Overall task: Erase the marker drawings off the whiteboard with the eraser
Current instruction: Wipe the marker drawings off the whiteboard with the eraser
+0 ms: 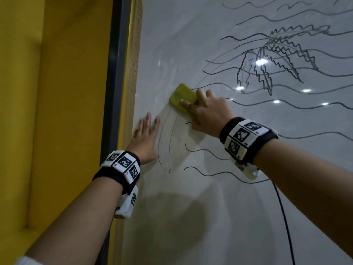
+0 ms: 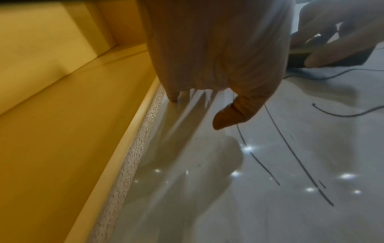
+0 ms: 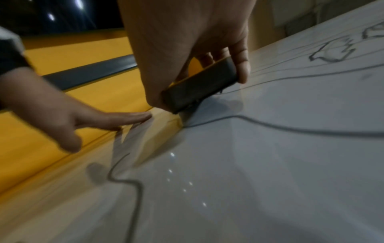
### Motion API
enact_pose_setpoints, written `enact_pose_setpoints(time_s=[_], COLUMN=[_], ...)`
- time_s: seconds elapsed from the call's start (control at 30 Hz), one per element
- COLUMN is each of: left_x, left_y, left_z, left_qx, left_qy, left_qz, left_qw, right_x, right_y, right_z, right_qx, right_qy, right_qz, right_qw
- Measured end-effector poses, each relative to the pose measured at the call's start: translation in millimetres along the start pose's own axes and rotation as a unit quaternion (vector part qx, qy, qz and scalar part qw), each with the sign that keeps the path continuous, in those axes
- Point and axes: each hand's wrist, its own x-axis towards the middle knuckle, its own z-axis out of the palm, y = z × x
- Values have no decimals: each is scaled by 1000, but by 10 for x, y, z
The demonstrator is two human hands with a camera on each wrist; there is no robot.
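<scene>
- Looking through the head view, the right hand point(image 1: 208, 113) grips the yellow-green rectangular eraser point(image 1: 182, 97) with thumb and fingers curled on its sides, and presses it flat on the glossy white whiteboard point(image 1: 191, 207). The eraser sits at about 10 o'clock from the hand, just at the left end of a black wavy marker line point(image 1: 267, 103). The left hand point(image 1: 146, 138) lies flat on the board at 8 o'clock from the eraser, fingers straight, holding nothing. The black zigzag drawing of a leafy shape point(image 1: 277, 54) at 2 o'clock is not yet wiped.
- In the left wrist view, straight fingers point(image 2: 173, 97) touch the smooth reflecting board beside its rough speckled edge strip point(image 2: 133, 164). Two thin marker strokes point(image 2: 290, 148) run at 5 o'clock from the thumb.
- In the right wrist view, the eraser shows a dark felt pad point(image 3: 199, 85) under a yellow top, and the pad touches the board.
- I judge the risks so: the slippery surface may let the bracing left hand slide; its palm may smear the nearby strokes; a tilted pad would leave grey streaks; the dark cable point(image 1: 284, 222) hanging from the right wrist may drag over the board.
</scene>
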Motion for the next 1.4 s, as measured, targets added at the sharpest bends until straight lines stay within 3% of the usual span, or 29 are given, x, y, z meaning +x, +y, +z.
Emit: enact_pose_setpoints(time_s=[0.13, 0.27, 0.5, 0.67, 0.8, 0.97, 1.17, 1.3, 1.4], left_x=[-56, -110, -198, -245, -242, -237, -251, -232, -243], left_y=[2, -23, -79, -61, -54, -39, -28, -1, -12], left_z=[100, 200, 298, 332, 344, 335, 362, 376, 393], left_qx=[-9, -11, -12, -11, -11, -10, -9, 2, 15], left_qy=[-5, -21, -51, -56, -49, -57, -45, -49, -54], left_qz=[-11, -13, -12, -19, -18, -23, -18, -31, -29], left_qw=[1000, 1000, 999, 998, 999, 998, 999, 998, 998], right_x=[2, -65, -78, -122, -33, -184, -58, -230, -211], right_y=[-92, -195, -233, -232, -138, -394, -260, -441, -274], right_z=[-40, 43, 45, 87, 12, 140, 37, 153, 110], right_qx=[22, 4, 5, -6, 14, 0, 2, 0, -30], right_qy=[-1, -18, -17, -20, 8, -38, 0, -42, -32], right_qz=[36, -15, -12, -50, 7, -78, -24, -83, -105], right_qw=[999, 1000, 1000, 999, 1000, 996, 1000, 996, 993])
